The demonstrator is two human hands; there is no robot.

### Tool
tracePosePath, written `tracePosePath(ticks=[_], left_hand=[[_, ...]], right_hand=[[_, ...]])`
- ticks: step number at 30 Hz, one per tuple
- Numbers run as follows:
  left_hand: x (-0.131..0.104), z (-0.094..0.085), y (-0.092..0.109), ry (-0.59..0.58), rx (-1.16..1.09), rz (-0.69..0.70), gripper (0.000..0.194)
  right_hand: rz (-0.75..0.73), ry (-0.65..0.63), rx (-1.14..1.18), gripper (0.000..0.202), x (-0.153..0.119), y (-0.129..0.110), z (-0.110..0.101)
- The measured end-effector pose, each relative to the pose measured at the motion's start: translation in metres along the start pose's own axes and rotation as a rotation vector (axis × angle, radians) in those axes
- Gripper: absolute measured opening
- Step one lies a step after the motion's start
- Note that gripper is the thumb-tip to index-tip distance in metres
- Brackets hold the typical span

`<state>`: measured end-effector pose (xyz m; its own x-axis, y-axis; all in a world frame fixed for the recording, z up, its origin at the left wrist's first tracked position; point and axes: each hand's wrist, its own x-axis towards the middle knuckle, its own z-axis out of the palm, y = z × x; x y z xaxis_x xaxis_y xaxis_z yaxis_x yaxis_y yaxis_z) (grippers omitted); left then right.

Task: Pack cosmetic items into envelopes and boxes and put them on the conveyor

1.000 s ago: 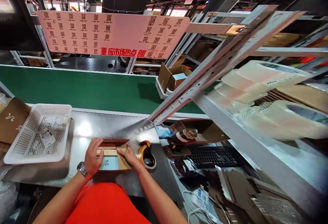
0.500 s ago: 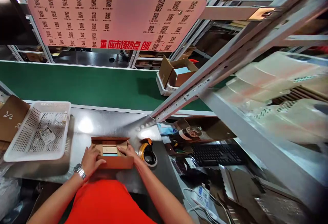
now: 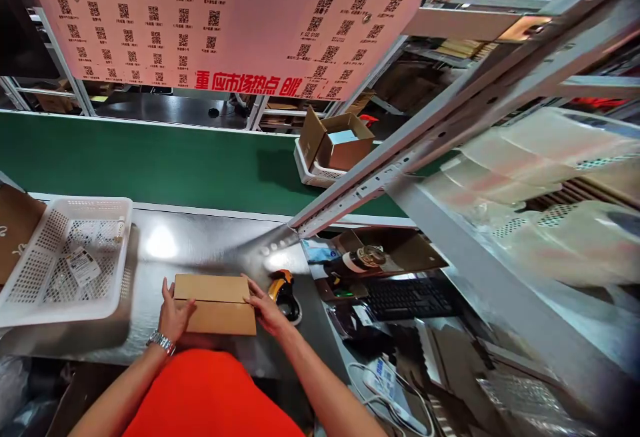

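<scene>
A small brown cardboard box point(image 3: 220, 317) lies on the metal bench in front of me, its top flaps folded over so that its contents are hidden. My left hand point(image 3: 173, 314) grips the left side, thumb on the top flap. On the other end, my right hand point(image 3: 265, 307) holds the upper right corner, fingers on the flap and side. Just right of that hand stands an orange and black tape dispenser point(image 3: 283, 287).
A white perforated basket point(image 3: 126, 257) with a labelled plastic bag point(image 3: 83, 266) stands at left. Behind the bench runs a green conveyor belt point(image 3: 200, 164), carrying an open carton point(image 3: 345, 147) in a basket. A metal post point(image 3: 350, 197), keyboard point(image 3: 410, 299) and shelf are at right.
The box was open with a smaller box and something light blue inside; its flaps are now folded down over them. Both hands have shifted along its sides.
</scene>
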<state>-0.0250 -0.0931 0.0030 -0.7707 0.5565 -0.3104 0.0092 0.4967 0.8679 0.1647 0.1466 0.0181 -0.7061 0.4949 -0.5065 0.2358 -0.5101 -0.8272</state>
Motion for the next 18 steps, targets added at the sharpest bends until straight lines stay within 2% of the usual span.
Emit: tracePosePath(ticks=[4,9,11,14,16,18], left_hand=[[0.023,-0.009,0.016,-0.013,-0.004,-0.006,0.072],[0.063,-0.022,0.037,-0.094,-0.056,0.027,0.068],[0.073,-0.025,0.04,-0.124,-0.083,0.068,0.068],[0.083,-0.027,0.04,-0.166,-0.133,0.124,0.069],[0.088,-0.029,0.04,-0.216,-0.162,0.123,0.07],[0.092,-0.031,0.043,-0.277,-0.185,0.108,0.069]], right_hand=[[-0.038,0.019,-0.027,0.092,-0.006,0.009,0.0],[-0.134,0.126,-0.021,0.101,-0.004,0.016,0.016],[-0.141,0.117,-0.014,0.098,-0.002,0.019,0.011],[-0.154,0.106,-0.135,0.082,0.001,0.022,-0.013],[-0.18,0.291,-0.364,0.077,0.003,0.024,-0.032],[-0.216,0.57,-0.601,0.086,0.005,0.029,-0.048]])
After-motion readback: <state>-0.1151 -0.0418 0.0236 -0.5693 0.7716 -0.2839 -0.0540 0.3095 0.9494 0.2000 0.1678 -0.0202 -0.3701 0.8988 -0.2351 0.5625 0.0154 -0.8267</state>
